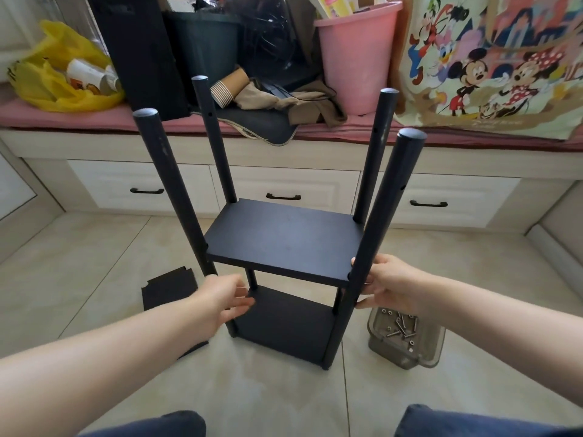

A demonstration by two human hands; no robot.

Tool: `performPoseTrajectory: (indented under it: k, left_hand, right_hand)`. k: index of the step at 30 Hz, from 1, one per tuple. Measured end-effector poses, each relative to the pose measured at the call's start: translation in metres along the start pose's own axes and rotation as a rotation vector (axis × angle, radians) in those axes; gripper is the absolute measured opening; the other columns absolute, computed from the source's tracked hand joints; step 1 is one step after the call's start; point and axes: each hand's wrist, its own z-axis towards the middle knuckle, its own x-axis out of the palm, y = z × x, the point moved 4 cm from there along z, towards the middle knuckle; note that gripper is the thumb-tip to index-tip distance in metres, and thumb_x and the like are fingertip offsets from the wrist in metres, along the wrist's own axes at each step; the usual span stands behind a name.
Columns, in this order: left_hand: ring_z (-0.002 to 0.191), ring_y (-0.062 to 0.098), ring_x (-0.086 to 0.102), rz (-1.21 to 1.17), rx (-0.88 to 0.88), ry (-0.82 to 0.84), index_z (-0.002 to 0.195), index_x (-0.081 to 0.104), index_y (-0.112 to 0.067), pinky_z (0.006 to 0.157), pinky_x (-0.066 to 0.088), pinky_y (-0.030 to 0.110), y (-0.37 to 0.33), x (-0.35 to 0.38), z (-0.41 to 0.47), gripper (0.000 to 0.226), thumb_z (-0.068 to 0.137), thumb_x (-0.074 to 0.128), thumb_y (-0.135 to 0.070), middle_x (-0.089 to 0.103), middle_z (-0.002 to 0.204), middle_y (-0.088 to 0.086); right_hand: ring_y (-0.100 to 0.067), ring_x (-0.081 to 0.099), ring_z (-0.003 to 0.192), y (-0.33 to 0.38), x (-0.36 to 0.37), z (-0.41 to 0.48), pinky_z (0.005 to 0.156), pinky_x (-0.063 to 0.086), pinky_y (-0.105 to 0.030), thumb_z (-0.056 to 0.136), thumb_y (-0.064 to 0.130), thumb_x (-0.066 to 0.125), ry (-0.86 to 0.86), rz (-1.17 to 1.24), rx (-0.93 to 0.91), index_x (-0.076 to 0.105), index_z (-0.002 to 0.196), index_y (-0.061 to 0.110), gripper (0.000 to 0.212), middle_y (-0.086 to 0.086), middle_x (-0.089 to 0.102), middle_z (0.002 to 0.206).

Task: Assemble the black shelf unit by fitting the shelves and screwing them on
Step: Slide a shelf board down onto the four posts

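On the tiled floor [94, 272], the black shelf unit [217, 146] stands upright, with a lower shelf [284, 326] and an upper shelf [284, 241] seated between its four poles. At the unit's front-right corner the right hand [388, 285] has its grip clamped round the front-right pole [388, 200] just below the upper shelf, a fingertip showing round the far side. At the front-left corner the left hand [217, 301] covers the front-left pole [174, 184] with its grip apart and the fingers fairly straight; I cannot tell whether it touches the pole. Left of the unit lies a spare board [167, 291], and just right of it sits a tub [388, 351] of screws [400, 326]. The step looks like squaring the frame before the next shelf goes on. To do it well, both hands should hold the front poles parallel so the notched board drops level at the open holes higher up.
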Motion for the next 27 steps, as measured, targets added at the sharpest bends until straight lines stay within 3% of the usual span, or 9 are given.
performPoseTrajectory:
  k: [2, 5, 7, 10, 14, 17, 20, 23, 27]
  left_hand:
    - [0.089, 0.028, 0.071, 0.024, -0.018, 0.148, 0.104, 0.059, -0.002, 0.071, 0.055, 0.033, 0.002, 0.023, -0.012, 0.011, 0.1, 0.058, -0.012, 0.067, 0.109, 0.018]
    - [0.093, 0.027, 0.069, 0.027, -0.01, 0.259, 0.113, 0.06, -0.002, 0.09, 0.051, 0.037, 0.0, 0.05, -0.023, 0.017, 0.099, 0.059, -0.012, 0.069, 0.11, 0.018]
    - [0.091, 0.028, 0.068, -0.099, 0.001, 0.275, 0.107, 0.06, 0.001, 0.094, 0.048, 0.038, -0.005, 0.06, -0.026, 0.013, 0.096, 0.053, 0.001, 0.068, 0.103, 0.018]
    - [0.081, 0.025, 0.069, -0.419, -0.002, 0.371, 0.095, 0.058, -0.005, 0.092, 0.049, 0.036, 0.0, 0.072, -0.033, 0.011, 0.092, 0.054, 0.004, 0.069, 0.089, 0.012]
    - [0.109, 0.031, 0.071, -0.658, 0.08, 0.557, 0.129, 0.059, -0.004, 0.086, 0.061, 0.036, 0.016, 0.096, -0.046, 0.039, 0.091, 0.066, -0.002, 0.071, 0.123, 0.017]
    - [0.117, 0.035, 0.067, -0.654, 0.162, 0.577, 0.137, 0.054, -0.006, 0.089, 0.06, 0.039, 0.019, 0.108, -0.052, 0.048, 0.092, 0.066, 0.001, 0.066, 0.13, 0.02]
    - [0.117, 0.038, 0.067, -0.635, 0.198, 0.538, 0.141, 0.048, -0.004, 0.089, 0.06, 0.041, 0.023, 0.111, -0.047, 0.054, 0.091, 0.066, 0.004, 0.063, 0.132, 0.023]
    - [0.116, 0.039, 0.067, -0.657, 0.214, 0.547, 0.142, 0.047, -0.005, 0.088, 0.06, 0.042, 0.022, 0.111, -0.043, 0.056, 0.091, 0.065, 0.006, 0.063, 0.133, 0.023]
    - [0.112, 0.037, 0.069, -0.678, 0.206, 0.544, 0.141, 0.048, -0.007, 0.081, 0.061, 0.039, 0.022, 0.111, -0.041, 0.059, 0.087, 0.069, 0.003, 0.065, 0.129, 0.022]
  right_hand:
    - [-0.024, 0.07, 0.074, -0.005, 0.01, -0.007, 0.071, 0.059, -0.049, 0.101, 0.019, 0.055, -0.003, -0.01, -0.003, 0.053, 0.117, 0.01, 0.018, 0.0, 0.069, 0.061]
    - [-0.031, 0.07, 0.1, -0.009, 0.023, -0.017, 0.081, 0.058, -0.049, 0.102, 0.024, 0.054, 0.019, -0.046, -0.005, 0.05, 0.121, 0.009, 0.025, -0.013, 0.072, 0.104]
    - [-0.031, 0.068, 0.108, -0.011, 0.027, -0.021, 0.091, 0.055, -0.053, 0.102, 0.027, 0.053, 0.031, -0.059, 0.007, 0.047, 0.124, 0.01, 0.029, -0.017, 0.068, 0.117]
    - [-0.031, 0.066, 0.111, -0.014, 0.028, -0.023, 0.098, 0.051, -0.056, 0.101, 0.03, 0.054, 0.025, -0.071, 0.011, 0.043, 0.13, 0.01, 0.037, -0.017, 0.066, 0.121]
    - [-0.028, 0.069, 0.104, -0.016, 0.027, -0.021, 0.096, 0.053, -0.054, 0.1, 0.032, 0.057, 0.028, -0.1, -0.001, 0.048, 0.127, 0.009, 0.037, -0.013, 0.069, 0.112]
    - [-0.027, 0.073, 0.093, -0.012, 0.024, -0.023, 0.093, 0.056, -0.047, 0.101, 0.033, 0.055, 0.02, -0.169, -0.006, 0.058, 0.118, 0.005, 0.033, -0.014, 0.074, 0.101]
    - [-0.023, 0.074, 0.089, -0.002, 0.019, -0.029, 0.086, 0.06, -0.039, 0.103, 0.032, 0.051, -0.033, -0.45, -0.02, 0.059, 0.116, 0.002, 0.033, -0.014, 0.074, 0.104]
    - [-0.021, 0.067, 0.096, 0.014, 0.01, -0.04, 0.086, 0.058, -0.036, 0.1, 0.024, 0.054, -0.143, -0.978, -0.214, 0.052, 0.123, 0.01, 0.027, -0.01, 0.066, 0.116]
    - [-0.019, 0.046, 0.125, 0.021, 0.017, -0.055, 0.102, 0.044, -0.03, 0.088, 0.022, 0.069, -0.046, -1.21, -0.502, 0.041, 0.145, 0.021, 0.064, -0.001, 0.045, 0.144]
